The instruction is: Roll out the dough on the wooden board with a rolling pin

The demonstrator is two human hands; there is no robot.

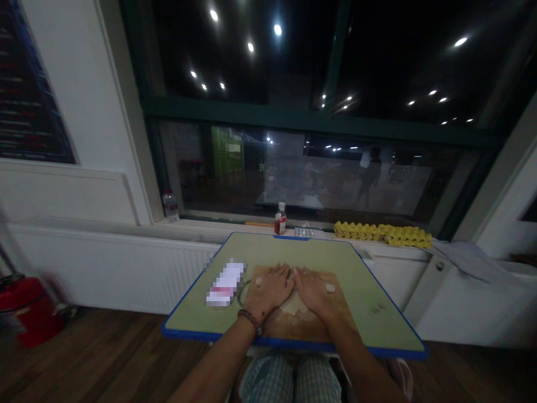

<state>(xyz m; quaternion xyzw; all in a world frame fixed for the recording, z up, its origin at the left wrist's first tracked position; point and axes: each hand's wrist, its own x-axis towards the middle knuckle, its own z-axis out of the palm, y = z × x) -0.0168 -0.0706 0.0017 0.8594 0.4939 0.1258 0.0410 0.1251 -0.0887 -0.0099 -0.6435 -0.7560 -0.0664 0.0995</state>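
Observation:
Both my hands lie side by side on a wooden board on a small green table. My left hand rests flat with fingers stretched forward, a bead bracelet on its wrist. My right hand lies flat too, pressing on a pale flattened lump, perhaps dough, that shows between and under the hands. Two small pale pieces sit on the board, one by the left hand and one by the right.
A blurred white packet lies on the table's left part. On the windowsill stand a red-labelled bottle, a clear bottle and yellow egg trays. A red object sits on the wooden floor at left.

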